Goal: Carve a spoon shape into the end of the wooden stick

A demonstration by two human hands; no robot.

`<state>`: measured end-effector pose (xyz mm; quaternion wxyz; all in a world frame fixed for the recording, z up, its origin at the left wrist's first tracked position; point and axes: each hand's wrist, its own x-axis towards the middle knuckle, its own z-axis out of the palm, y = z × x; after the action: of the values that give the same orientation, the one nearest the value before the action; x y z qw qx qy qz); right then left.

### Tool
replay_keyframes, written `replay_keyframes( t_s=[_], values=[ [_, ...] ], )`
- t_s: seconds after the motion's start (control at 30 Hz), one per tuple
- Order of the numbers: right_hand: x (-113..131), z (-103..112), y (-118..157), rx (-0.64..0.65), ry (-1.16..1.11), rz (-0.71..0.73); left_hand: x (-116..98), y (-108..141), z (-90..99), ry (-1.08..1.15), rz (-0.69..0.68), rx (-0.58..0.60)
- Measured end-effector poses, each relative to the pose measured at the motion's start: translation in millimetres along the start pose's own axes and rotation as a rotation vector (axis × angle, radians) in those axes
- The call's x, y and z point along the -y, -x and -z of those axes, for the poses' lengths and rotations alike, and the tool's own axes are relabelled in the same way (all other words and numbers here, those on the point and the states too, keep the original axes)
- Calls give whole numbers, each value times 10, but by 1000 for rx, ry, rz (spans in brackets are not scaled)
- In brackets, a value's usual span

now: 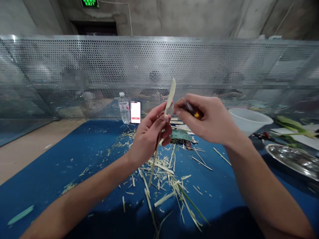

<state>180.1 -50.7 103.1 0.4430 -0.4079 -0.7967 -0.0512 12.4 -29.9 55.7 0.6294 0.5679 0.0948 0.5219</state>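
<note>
My left hand (147,137) is closed around a long pale plant strip (170,93). Its broad, pointed upper end sticks up above my fingers, and the thin lower part hangs down below them. Just to the right of it, my right hand (211,118) grips a small tool with a dark and yellow handle (195,111). The working end of that tool is hard to make out beside my fingertips. Pale shavings and split strips (161,166) lie scattered on the blue tabletop (99,199) beneath both hands.
A water bottle (124,109) and a phone (136,112) stand against the perforated metal screen (104,59). On the right are a white bowl (251,118), a shiny metal tray (294,159) and green leaves (289,122). Blurred people appear behind the screen.
</note>
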Motion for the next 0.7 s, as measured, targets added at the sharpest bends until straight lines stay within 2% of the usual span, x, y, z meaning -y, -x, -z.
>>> replay_keyframes(
  t_s=[0.33, 0.53, 0.7],
  values=[
    [-45, -97, 53, -12, 236, 212, -6, 12, 10, -151, -31, 19],
    [13, -90, 65, -126, 388, 392, -12, -4, 38, -155, -2, 92],
    [2, -83, 66, -161, 434, 465, 6, 9, 21, -199, -83, 123]
  ],
)
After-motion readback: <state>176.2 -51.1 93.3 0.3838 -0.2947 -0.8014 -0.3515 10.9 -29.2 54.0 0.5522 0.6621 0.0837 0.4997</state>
